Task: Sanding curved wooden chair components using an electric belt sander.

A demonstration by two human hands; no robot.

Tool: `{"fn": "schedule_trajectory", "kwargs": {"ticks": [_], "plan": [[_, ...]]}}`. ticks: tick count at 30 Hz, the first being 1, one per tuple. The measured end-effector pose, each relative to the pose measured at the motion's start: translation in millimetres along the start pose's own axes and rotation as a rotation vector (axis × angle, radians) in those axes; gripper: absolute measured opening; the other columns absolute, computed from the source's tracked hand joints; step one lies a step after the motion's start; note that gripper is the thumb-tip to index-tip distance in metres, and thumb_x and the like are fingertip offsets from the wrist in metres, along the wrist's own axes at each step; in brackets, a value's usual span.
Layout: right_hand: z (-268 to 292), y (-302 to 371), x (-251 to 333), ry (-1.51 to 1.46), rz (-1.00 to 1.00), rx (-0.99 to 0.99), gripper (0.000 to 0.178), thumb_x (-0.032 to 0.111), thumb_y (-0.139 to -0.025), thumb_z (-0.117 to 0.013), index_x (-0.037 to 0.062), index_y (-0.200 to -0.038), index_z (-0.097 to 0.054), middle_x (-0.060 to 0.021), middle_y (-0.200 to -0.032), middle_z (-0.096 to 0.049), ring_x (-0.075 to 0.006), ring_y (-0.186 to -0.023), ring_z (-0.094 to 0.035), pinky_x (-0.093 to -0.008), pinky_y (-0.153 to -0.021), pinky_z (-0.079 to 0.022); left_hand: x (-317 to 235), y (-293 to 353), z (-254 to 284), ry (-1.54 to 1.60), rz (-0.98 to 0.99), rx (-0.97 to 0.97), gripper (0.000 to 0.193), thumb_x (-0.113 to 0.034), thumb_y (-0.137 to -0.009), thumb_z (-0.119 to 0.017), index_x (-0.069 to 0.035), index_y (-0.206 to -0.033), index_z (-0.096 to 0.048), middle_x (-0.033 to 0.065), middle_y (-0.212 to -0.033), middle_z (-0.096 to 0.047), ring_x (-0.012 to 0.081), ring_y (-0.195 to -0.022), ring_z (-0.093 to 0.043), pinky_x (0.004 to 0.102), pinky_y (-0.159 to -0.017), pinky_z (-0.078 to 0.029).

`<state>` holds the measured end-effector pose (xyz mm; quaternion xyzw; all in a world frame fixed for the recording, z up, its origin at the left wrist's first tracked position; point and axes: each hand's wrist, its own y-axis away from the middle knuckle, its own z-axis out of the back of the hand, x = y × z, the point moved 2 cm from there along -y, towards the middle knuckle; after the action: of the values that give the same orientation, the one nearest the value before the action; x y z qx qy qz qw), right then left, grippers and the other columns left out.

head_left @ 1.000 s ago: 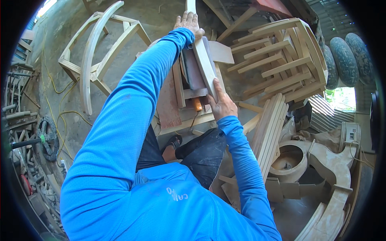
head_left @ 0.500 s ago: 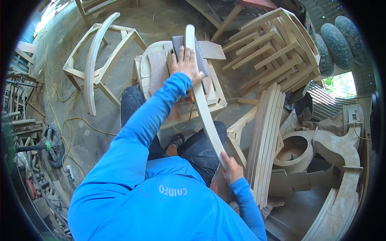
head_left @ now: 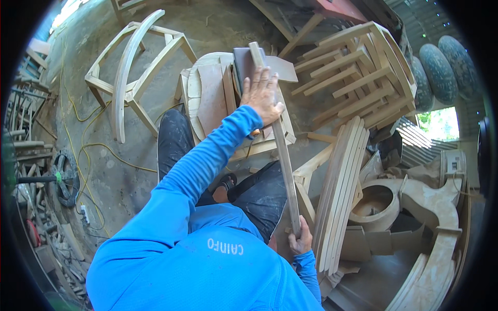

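Note:
A long wooden strip [head_left: 285, 163] lies slanted in front of me, its far end resting on a dark flat panel [head_left: 241, 62]. My left hand [head_left: 262, 96] is laid on the strip near that end, palm down with fingers stretched out. Around the strip's near end my right hand [head_left: 301, 237] is closed, thumb on top. Under the panel stands a low wooden frame [head_left: 193, 98] with a thin board [head_left: 210, 96] on it. Part of the strip is hidden beneath my left hand.
To the left stands a wooden frame with a curved rail [head_left: 122, 78]. Stacked slats [head_left: 340, 194] lean at the right, below a pile of slatted frames [head_left: 358, 78]. A round-mouthed wooden housing [head_left: 374, 205] sits further right. A yellow cord [head_left: 122, 161] trails across the floor.
The strip has turned on its long axis, showing a narrower face, and its far end sits further right. My left hand has shifted right and nearer; my right hand is slightly lower.

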<state>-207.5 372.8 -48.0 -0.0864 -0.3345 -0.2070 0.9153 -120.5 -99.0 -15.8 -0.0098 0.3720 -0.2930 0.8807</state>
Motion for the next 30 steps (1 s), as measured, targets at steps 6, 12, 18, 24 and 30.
{"fn": "schedule_trajectory", "kwargs": {"ticks": [6,12,18,24,30], "plan": [[-21.6,-63.3,37.6,-0.003,-0.061,0.031,0.059,0.014,-0.094,-0.065,0.0058,-0.147,-0.041,-0.0283,-0.115,-0.068,-0.045,-0.104,-0.071,-0.0467,-0.085,-0.058,8.7,-70.7,23.1,-0.166,0.111,0.18,0.078,-0.038,-0.088,-0.053,-0.003,-0.156,-0.038,0.0176,-0.17,-0.019,0.0301,-0.16,-0.007,0.0547,-0.128,-0.004],[-46.6,-144.0,55.9,0.054,-0.276,0.105,0.055,0.019,-0.096,-0.067,0.0071,-0.144,-0.043,-0.0312,-0.111,-0.067,-0.0484,-0.104,-0.069,-0.0497,-0.085,-0.056,63.9,-147.9,20.8,-0.187,0.169,0.205,0.073,-0.037,-0.092,-0.049,-0.008,-0.158,-0.038,0.0142,-0.17,-0.019,0.0291,-0.159,-0.011,0.0522,-0.128,-0.007],[-93.2,-244.6,93.3,0.1,-0.073,0.019,0.04,0.026,-0.101,-0.062,0.0082,-0.134,-0.046,-0.0176,-0.076,-0.066,-0.0328,-0.068,-0.071,-0.0441,-0.062,-0.054,137.8,-231.5,26.7,-0.272,0.234,0.233,0.069,-0.04,-0.098,-0.043,-0.013,-0.16,-0.034,0.0094,-0.172,-0.017,0.0272,-0.16,-0.011,0.0533,-0.128,-0.009],[-100.4,-278.8,117.1,0.102,-0.091,-0.002,0.038,0.03,-0.098,-0.066,0.0081,-0.125,-0.05,-0.0309,-0.089,-0.067,-0.056,-0.089,-0.065,-0.0566,-0.073,-0.051,168.0,-256.8,25.8,-0.255,0.265,0.175,0.07,-0.04,-0.097,-0.044,-0.013,-0.161,-0.033,0.01,-0.172,-0.017,0.0279,-0.159,-0.011,0.0545,-0.127,-0.009],[-42.4,-195.9,93.2,0.066,-0.05,0.026,0.041,0.025,-0.093,-0.074,0.008,-0.122,-0.05,-0.0288,-0.093,-0.068,-0.0542,-0.088,-0.066,-0.054,-0.072,-0.055,93.9,-176.2,33.5,-0.225,0.269,0.258,0.069,-0.04,-0.095,-0.049,-0.01,-0.157,-0.039,0.0133,-0.171,-0.019,0.0302,-0.159,-0.012,0.0559,-0.127,-0.009]]}}
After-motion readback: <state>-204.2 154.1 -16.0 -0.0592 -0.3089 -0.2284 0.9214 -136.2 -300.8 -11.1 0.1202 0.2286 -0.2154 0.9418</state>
